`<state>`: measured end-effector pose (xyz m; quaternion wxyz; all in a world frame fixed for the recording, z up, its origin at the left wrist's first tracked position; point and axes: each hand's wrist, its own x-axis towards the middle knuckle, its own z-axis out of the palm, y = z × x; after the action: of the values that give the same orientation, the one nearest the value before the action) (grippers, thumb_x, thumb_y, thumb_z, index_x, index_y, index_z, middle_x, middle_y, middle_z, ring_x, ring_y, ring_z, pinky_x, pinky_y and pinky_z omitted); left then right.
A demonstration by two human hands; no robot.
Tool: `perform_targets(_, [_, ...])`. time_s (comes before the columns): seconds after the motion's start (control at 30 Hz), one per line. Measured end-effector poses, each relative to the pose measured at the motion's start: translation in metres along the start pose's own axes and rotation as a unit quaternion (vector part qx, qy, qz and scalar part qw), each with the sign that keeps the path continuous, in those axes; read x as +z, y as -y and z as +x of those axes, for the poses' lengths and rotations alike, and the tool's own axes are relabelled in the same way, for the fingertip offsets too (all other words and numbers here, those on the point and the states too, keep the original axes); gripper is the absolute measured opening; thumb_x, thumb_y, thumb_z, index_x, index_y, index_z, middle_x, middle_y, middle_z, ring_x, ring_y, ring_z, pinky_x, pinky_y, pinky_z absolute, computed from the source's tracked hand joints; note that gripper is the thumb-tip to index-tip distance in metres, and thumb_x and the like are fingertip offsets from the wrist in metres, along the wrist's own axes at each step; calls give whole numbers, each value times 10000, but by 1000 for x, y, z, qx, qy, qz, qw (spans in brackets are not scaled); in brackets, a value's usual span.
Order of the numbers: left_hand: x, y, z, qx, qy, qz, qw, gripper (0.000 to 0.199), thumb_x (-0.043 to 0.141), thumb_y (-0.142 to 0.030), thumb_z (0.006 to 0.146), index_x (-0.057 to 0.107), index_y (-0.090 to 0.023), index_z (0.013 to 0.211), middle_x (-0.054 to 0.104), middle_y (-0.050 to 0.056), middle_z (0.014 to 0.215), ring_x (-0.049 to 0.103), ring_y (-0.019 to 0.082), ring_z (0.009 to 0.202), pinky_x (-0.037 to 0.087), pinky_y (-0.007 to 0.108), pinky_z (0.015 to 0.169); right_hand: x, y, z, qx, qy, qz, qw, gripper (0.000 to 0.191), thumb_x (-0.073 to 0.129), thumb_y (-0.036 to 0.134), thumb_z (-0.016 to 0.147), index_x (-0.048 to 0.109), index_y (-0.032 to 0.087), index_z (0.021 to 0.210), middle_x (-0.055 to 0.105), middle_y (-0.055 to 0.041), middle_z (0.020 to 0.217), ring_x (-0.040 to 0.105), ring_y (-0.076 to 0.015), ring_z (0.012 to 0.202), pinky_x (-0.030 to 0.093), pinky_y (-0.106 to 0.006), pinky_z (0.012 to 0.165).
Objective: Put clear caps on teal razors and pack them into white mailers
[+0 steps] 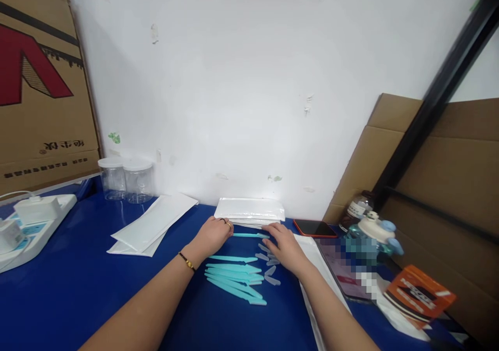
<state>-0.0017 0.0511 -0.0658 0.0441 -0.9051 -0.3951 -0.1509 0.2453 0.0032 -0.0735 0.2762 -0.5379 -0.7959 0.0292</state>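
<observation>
Closed round one end of a turquoise eyebrow razor (247, 235) is my left hand (212, 236), which wears a ring and a bracelet. The razor lies crosswise between my hands. At its blade end is my right hand (286, 244), thumb and fingers apart; whether they touch the tip I cannot tell. Nearer to me, several more turquoise eyebrow razors (234, 273) lie loosely fanned on the blue table (230, 325). Small clear blade caps (272, 271) are scattered beside their blade ends, some partly hidden by my right hand.
White packets (249, 208) are stacked by the wall, and more white packets (156, 223) lie left. Clear jars (138, 182) and a power strip (42, 226) stand further left. On the right are a phone (314, 228), a tablet (343, 268), bottles (356, 210) and an orange pouch (419, 296).
</observation>
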Motion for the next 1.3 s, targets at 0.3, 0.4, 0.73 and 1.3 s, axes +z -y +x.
perform_targets(0.3, [-23,16,-12,-21,14,-25,999,203,396,-193,866,573,-189,768,640,12,777,567,155,738,303,293,715,-26,-12,-2,17,52,51,997,252,493,367,850,695,218,830,681,-34,848,567,-187,839,377,-300,769])
perform_targets(0.4, [-22,25,-17,-51,100,-65,992,195,419,-181,829,588,-201,735,655,-17,754,568,131,695,323,279,751,-32,-19,-8,33,132,145,980,214,618,386,745,714,196,731,671,-35,763,586,-173,750,419,-257,687])
perform_targets(0.73, [-28,8,-19,-63,106,-165,979,173,578,-349,732,642,-231,841,616,-7,795,551,141,723,378,208,621,-38,-10,-16,84,179,132,971,166,694,291,617,684,169,729,620,-8,677,514,-112,578,381,-200,515])
perform_targets(1.3, [-22,-57,-27,130,165,-119,970,81,665,-213,623,683,-244,695,668,-36,676,551,126,575,312,221,490,-20,22,-25,12,251,88,964,83,625,120,593,615,185,644,561,37,570,485,-90,493,305,-177,437])
